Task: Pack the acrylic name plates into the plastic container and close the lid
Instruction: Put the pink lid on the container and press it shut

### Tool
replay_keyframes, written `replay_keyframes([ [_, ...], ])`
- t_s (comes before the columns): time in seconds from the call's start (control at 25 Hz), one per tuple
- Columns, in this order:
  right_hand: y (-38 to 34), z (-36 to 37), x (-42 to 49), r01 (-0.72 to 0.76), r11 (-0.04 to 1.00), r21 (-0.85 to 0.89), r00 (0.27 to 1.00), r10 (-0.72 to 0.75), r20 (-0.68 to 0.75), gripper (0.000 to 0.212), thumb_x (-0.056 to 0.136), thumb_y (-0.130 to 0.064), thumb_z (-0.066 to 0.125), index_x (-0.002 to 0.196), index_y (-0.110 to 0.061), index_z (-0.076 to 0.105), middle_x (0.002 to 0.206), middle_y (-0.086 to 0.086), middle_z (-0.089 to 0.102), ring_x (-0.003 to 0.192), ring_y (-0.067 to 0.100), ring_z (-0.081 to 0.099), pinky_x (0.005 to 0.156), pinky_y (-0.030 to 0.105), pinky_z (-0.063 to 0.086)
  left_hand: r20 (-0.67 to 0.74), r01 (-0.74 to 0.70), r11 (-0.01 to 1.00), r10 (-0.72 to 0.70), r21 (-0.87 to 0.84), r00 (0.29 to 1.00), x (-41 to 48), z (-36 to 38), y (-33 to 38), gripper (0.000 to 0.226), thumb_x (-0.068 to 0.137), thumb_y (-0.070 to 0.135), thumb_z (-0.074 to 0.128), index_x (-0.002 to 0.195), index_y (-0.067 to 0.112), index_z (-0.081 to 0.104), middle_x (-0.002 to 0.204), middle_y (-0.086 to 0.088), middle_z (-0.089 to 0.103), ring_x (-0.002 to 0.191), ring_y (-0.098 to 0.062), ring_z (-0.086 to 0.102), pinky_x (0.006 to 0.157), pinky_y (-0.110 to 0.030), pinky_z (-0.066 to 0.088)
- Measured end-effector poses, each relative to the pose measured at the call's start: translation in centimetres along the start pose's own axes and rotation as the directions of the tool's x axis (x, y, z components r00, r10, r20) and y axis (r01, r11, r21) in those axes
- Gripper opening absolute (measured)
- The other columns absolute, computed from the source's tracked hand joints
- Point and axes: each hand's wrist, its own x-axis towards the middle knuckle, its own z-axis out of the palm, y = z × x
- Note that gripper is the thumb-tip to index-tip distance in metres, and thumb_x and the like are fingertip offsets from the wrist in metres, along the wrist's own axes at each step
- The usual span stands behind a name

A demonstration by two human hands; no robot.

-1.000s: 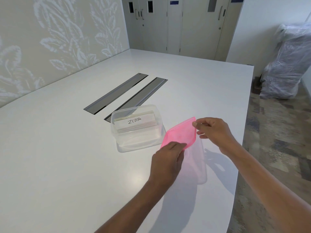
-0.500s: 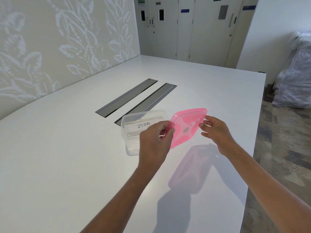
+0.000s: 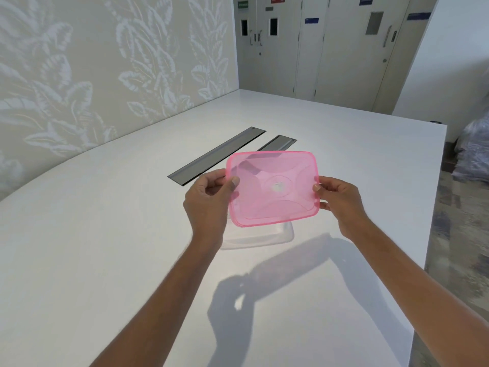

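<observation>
A translucent pink lid (image 3: 272, 188) hangs level in the air above the clear plastic container (image 3: 260, 235), hiding most of it; only the container's near lower wall shows. My left hand (image 3: 209, 201) grips the lid's left edge, thumb on top. My right hand (image 3: 337, 201) grips its right edge the same way. The name plates inside the container are hidden behind the lid.
The white table (image 3: 105, 234) runs far ahead, with two long grey cable slots (image 3: 217, 154) just beyond the container. Its right edge drops to a patterned floor (image 3: 460, 234). A patterned wall stands left, and a plastic-wrapped bundle (image 3: 473, 152) sits far right.
The pink lid was lifted off the table from the container's right, turned flat, and brought over the container. My right hand, off the lid half a second ago, now grips its right edge.
</observation>
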Motion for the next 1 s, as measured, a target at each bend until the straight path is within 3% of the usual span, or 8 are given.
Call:
replay_keyframes([
  [0.12, -0.1, 2.0, 1.0, -0.01, 0.999, -0.046, 1.0, 0.01, -0.003, 0.024, 0.093, -0.01, 0.078, 0.117, -0.012, 0.079, 0.088, 0.004, 0.076, 0.075, 0.017, 0.066, 0.074, 0.038, 0.061, -0.098, 0.074, 0.995, -0.067, 0.07, 0.993, 2.8, -1.2, -1.0, 0.025, 0.077, 0.025, 0.093, 0.099, 0.019, 0.084, 0.086, -0.002, 0.082, 0.067, -0.009, 0.071, 0.077, -0.035, 0.068],
  [0.48, 1.5, 6.4, 3.8, -0.078, 0.977, -0.2, 0.997, 0.073, -0.032, 0.028, 0.088, -0.015, 0.08, 0.116, -0.015, 0.076, 0.081, 0.003, 0.073, 0.074, 0.023, 0.067, 0.082, 0.046, 0.062, -0.119, 0.275, 0.937, -0.254, 0.215, 0.96, 8.5, -3.9, -5.5, 0.01, 0.083, 0.024, 0.087, 0.09, 0.018, 0.084, 0.074, 0.001, 0.075, 0.063, -0.017, 0.063, 0.082, -0.036, 0.064],
  [0.76, 3.1, 7.7, 4.9, -0.133, 0.948, -0.29, 0.991, 0.118, -0.069, 0.034, 0.087, -0.019, 0.082, 0.12, -0.016, 0.076, 0.102, 0.01, 0.077, 0.081, 0.024, 0.071, 0.088, 0.048, 0.065, -0.094, 0.331, 0.897, -0.317, 0.293, 0.944, 10.9, -4.4, -8.7, 0.018, 0.086, 0.018, 0.084, 0.103, 0.014, 0.083, 0.098, -0.006, 0.082, 0.075, -0.023, 0.069, 0.088, -0.039, 0.064],
  [1.0, 4.2, 7.9, 5.2, -0.188, 0.933, -0.308, 0.982, 0.182, -0.048, 0.033, 0.089, -0.018, 0.08, 0.121, -0.013, 0.074, 0.112, 0.009, 0.076, 0.094, 0.028, 0.075, 0.086, 0.047, 0.065, -0.106, 0.334, 0.887, -0.317, 0.318, 0.943, 11.5, -4.2, -10.4, 0.022, 0.085, 0.018, 0.084, 0.107, 0.015, 0.083, 0.098, -0.001, 0.082, 0.078, -0.02, 0.07, 0.083, -0.038, 0.064],
])
